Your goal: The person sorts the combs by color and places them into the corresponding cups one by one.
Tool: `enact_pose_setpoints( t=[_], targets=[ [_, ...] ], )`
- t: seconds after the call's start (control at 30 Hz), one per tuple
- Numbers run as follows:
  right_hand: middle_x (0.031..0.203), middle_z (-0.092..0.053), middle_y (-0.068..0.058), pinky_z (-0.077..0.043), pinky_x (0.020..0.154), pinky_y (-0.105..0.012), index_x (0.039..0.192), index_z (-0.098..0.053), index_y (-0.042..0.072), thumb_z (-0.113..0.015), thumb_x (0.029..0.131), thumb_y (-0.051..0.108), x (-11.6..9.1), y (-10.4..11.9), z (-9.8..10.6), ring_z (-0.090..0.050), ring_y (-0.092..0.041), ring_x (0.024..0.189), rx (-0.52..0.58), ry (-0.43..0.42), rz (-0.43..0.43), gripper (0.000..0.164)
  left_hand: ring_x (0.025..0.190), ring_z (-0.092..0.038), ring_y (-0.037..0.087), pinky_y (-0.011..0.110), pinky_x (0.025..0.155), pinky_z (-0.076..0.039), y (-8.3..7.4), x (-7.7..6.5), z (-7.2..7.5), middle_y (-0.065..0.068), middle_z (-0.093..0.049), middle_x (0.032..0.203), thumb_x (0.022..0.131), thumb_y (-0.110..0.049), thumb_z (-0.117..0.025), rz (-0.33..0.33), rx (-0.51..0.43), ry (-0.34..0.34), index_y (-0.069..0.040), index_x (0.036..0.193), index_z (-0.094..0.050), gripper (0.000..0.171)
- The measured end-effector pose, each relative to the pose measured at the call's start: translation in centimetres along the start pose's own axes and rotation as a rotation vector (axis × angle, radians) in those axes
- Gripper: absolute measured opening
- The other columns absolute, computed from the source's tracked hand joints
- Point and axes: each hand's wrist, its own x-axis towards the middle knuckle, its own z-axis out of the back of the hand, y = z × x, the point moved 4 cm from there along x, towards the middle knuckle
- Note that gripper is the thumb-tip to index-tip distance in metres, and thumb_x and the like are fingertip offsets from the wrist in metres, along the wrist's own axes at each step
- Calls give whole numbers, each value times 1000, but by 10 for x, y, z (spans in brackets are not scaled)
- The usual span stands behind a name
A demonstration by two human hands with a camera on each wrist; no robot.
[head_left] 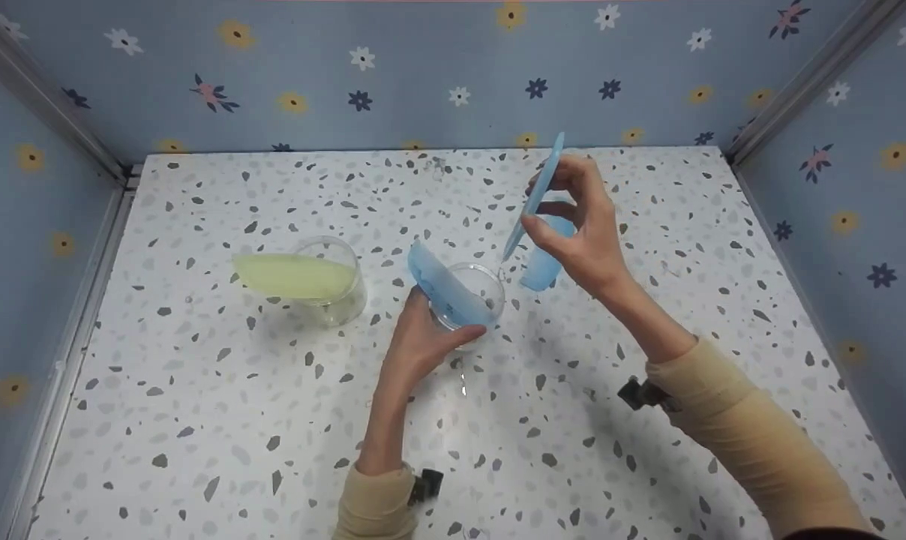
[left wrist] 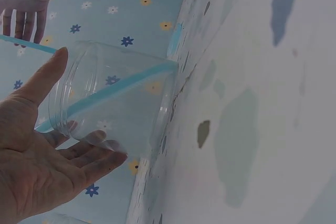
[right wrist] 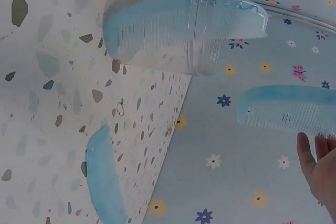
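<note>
My left hand (head_left: pixel 418 341) grips a clear plastic jar (left wrist: pixel 113 59) that stands upright on the table, thumb on one side of the rim and fingers round the other. Leaning inside that jar is a blue comb (right wrist: pixel 152 19), its upper end sticking out past the rim. To the right and higher, my right hand (head_left: pixel 589 240) pinches another blue comb (head_left: pixel 537 193) between thumb and fingers, apart from the jar. Below this hand, a third blue comb (head_left: pixel 544 262) lies on the tabletop, partly covered by the hand in the head view.
Left of the gripped jar stands a second clear jar (head_left: pixel 352 304) with a yellow-green comb (head_left: pixel 295 277) leaning out of it to the left. The speckled white table (head_left: pixel 220 420) is bounded by flower-patterned blue panels (head_left: pixel 423 75) at the back and both sides.
</note>
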Motion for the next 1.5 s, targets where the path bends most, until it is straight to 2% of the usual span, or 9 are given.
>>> enact_pose_setpoints(
  t=[0.2, 0.33, 0.47, 0.7, 0.87, 1.1, 1.3, 1.5],
  targets=[
    [114, -63, 2, -62, 89, -35, 134, -52, 5, -74, 84, 17, -4, 4, -10, -66, -22, 103, 8, 22, 6, 55, 148, -44, 27, 45, 127, -33, 0, -1, 0, 8, -48, 157, 69, -33, -96, 0, -20, -5, -14, 159, -30, 113],
    [115, -63, 1, -63, 87, -35, 134, -50, 0, -75, 84, 19, -5, 5, -18, -67, -23, 104, 17, 36, -4, 59, 150, -43, 28, 46, 128, -32, -1, 0, 0, 8, -46, 158, 69, -33, -96, 17, -17, -1, -16, 160, -29, 115],
    [115, -64, 1, -63, 86, -35, 134, -50, -1, -75, 85, 19, -7, 4, -25, -67, -22, 105, 11, 56, -18, 59, 148, -44, 28, 46, 127, -32, -1, 1, 0, 8, -48, 156, 68, -31, -96, 11, -19, 1, -16, 159, -31, 113],
    [116, -63, -7, -63, 84, -36, 134, -51, 4, -75, 87, 17, -11, -2, -34, -66, -21, 103, 19, 98, -15, 55, 142, -50, 26, 45, 125, -36, -1, 3, -1, 7, -54, 149, 67, -27, -95, -23, -42, 8, -16, 154, -37, 105],
    [117, -62, -13, -63, 84, -36, 136, -51, 4, -75, 88, 16, -17, -8, -40, -65, -20, 102, 6, 127, -45, 55, 146, -46, 26, 45, 127, -34, -1, 1, 0, 6, -50, 154, 69, -30, -94, -14, -31, 11, -17, 158, -32, 109],
    [117, -63, -5, -64, 84, -35, 136, -52, 7, -77, 90, 18, -23, -18, -47, -66, -18, 101, -40, 152, -91, 54, 149, -43, 26, 45, 127, -32, 0, 1, 0, 4, -47, 157, 71, -30, -94, -22, -46, 8, -19, 160, -29, 111],
    [111, -65, -6, -64, 83, -34, 135, -53, 8, -78, 90, 22, -28, -24, -51, -66, -16, 101, -79, 162, -126, 53, 149, -43, 25, 44, 127, -33, 1, 0, 0, 4, -47, 157, 71, -29, -94, -33, -50, 2, -19, 159, -30, 109],
    [109, -66, -9, -64, 83, -38, 136, -53, 7, -79, 90, 21, -32, -29, -53, -67, -17, 101, -89, 173, -146, 55, 149, -44, 26, 45, 127, -33, 0, -1, 0, 5, -47, 157, 72, -29, -94, -29, -46, 5, -17, 158, -32, 106]
  ],
)
